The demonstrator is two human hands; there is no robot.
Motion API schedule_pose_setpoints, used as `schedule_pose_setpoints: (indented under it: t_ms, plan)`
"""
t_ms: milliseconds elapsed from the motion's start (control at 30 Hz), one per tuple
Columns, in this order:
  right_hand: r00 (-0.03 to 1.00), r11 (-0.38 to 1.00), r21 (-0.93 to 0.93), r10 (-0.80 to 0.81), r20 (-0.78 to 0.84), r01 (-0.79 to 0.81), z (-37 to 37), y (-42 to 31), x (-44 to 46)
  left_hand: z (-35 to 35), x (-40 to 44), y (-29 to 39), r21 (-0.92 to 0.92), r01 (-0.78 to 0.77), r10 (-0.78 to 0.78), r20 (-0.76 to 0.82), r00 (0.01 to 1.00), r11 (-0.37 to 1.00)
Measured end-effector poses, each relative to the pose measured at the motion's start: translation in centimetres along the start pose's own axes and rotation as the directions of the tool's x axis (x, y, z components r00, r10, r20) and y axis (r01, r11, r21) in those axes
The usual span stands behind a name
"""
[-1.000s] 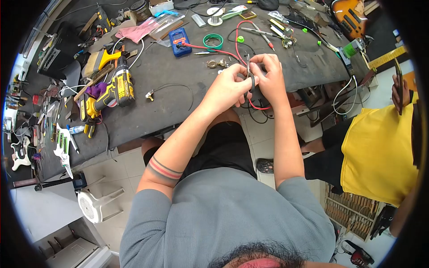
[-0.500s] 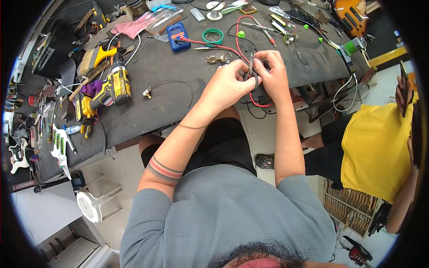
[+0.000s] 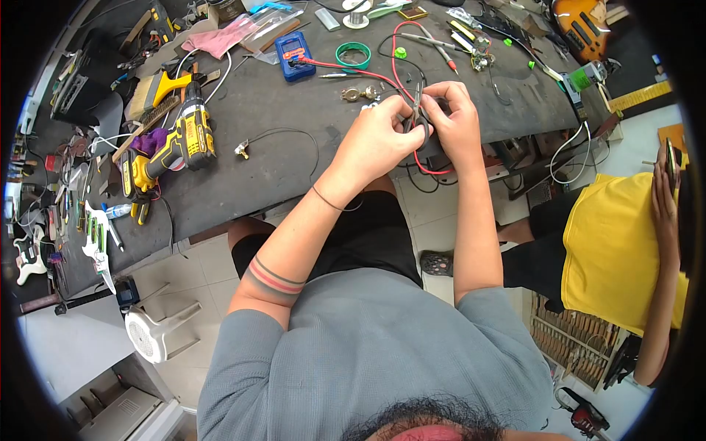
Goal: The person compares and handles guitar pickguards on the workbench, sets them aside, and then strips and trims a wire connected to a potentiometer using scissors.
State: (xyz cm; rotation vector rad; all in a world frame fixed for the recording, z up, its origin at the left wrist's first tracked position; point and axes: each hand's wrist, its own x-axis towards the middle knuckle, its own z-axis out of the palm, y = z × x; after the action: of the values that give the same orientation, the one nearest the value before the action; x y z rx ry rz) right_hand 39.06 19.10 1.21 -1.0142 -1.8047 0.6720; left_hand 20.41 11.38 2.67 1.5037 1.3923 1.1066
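Above the front edge of the bench, my left hand (image 3: 384, 134) is closed round a small pair of scissors (image 3: 422, 134) with dark handles, its narrow blades pointing away from me. Close against it, my right hand (image 3: 454, 117) has its thumb and fingers bent together beside the blades. Something dark shows between those fingers, too small and covered to name. Red test lead (image 3: 353, 70) runs from the blue multimeter (image 3: 295, 57) past my hands. A metal potentiometer (image 3: 359, 93) lies just beyond my left hand.
Left on the bench are a yellow cordless drill (image 3: 193, 136), a brush (image 3: 154, 95) and a wired jack (image 3: 243, 150). Green tape (image 3: 353, 56) and test probes (image 3: 445, 55) lie farther back. A person in a yellow shirt (image 3: 614, 250) stands at right, near a guitar body (image 3: 581, 29).
Both hands and the scissors have shifted slightly, staying close together. The bracelet on my left forearm has slid toward the wrist. The other person's arm has moved up across the yellow shirt.
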Motion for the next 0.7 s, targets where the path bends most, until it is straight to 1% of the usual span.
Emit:
schedule_pose_setpoints:
  t_ms: [200,300,700]
  plan:
    - [1.000,1.000,-0.005,0.022,0.002,-0.022,-0.11,-0.40,-0.02,0.04,-0.07,0.06,-0.007,0.000,0.000,0.002,1.000,1.000]
    - [1.000,1.000,-0.021,-0.012,0.002,0.012,-0.10,-0.11,0.00,0.19,-0.01,-0.23,-0.011,-0.035,0.035,-0.016,0.999,0.999]
    - [1.000,1.000,-0.018,-0.019,-0.003,0.019,0.04,0.08,-0.01,-0.05,-0.37,0.25,0.034,-0.066,0.067,-0.025,0.997,0.997]
